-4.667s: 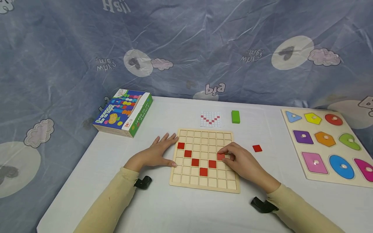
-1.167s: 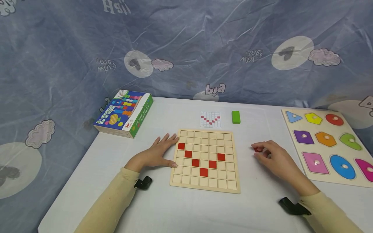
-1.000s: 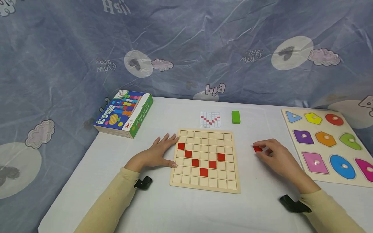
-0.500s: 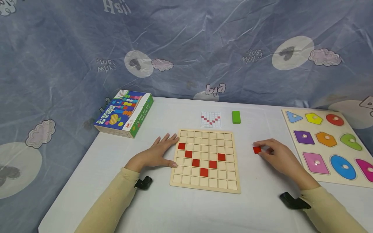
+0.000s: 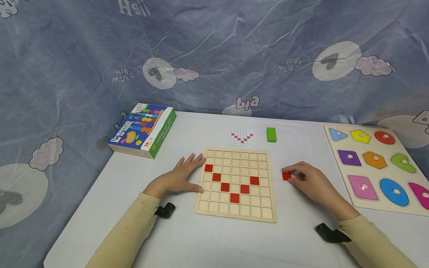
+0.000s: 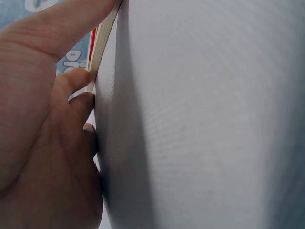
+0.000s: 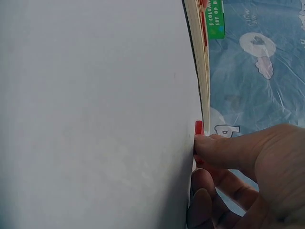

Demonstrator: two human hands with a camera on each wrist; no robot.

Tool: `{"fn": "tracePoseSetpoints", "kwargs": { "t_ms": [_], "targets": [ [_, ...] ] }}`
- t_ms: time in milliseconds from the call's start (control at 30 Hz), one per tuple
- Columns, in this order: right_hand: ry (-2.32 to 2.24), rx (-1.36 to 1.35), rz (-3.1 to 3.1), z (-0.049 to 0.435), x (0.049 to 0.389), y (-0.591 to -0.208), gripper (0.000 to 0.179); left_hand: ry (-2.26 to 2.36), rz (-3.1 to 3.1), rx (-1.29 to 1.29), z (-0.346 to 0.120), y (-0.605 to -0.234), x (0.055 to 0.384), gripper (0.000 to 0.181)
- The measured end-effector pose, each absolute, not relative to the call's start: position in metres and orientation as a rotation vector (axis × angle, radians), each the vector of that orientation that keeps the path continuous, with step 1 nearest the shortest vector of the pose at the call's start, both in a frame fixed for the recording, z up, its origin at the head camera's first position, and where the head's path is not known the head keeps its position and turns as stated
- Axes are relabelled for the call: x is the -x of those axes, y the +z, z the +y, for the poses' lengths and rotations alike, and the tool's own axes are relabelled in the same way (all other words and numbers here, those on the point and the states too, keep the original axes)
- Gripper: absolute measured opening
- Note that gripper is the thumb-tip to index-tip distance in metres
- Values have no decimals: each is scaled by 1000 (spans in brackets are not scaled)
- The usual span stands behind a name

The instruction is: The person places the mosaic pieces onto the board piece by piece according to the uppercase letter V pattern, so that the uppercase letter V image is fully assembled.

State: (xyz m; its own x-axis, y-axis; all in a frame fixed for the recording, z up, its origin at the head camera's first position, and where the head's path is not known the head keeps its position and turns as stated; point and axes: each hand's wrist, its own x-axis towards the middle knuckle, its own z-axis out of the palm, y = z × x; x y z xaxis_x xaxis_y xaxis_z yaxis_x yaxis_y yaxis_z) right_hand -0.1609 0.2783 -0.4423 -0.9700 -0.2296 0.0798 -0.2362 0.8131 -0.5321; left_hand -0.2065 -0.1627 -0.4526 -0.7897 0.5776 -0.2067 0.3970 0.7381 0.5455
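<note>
Between thumb and fingers, my right hand pinches a small red square tile, just right of the wooden grid board. In the right wrist view the same tile shows edge-on at the thumb tip, close to the board's side. Several red tiles sit in the board's cells in a V shape, one of them a red tile at the low point. My left hand lies with fingers spread at the board's left edge, thumb and fingertips touching it.
Behind the board lie a small pattern card with a red V and a green block. A toy box stands at the back left. On the right lies a shape puzzle board with knobbed pieces.
My right hand set a red tile into the board, then moved right and took up the loose red tile. It has now shifted left toward the board. The left hand stays put.
</note>
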Motion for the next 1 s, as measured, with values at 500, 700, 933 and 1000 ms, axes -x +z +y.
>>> {"fn": "tracePoseSetpoints", "kwargs": {
  "t_ms": [500,700,933,1000],
  "targets": [
    [882,-380,-2970,273,160,-444,28,687,2577,-746,-163,-453,206,111],
    [907,-398,-2978,274,159,-445,26,689,2574,-753,-163,-453,206,111],
    [901,-411,-2973,274,158,-445,26,692,2572,-753,-163,-451,205,111],
    [897,-405,-2977,273,158,-445,27,688,2573,-749,-163,-451,205,111]
  ]
}}
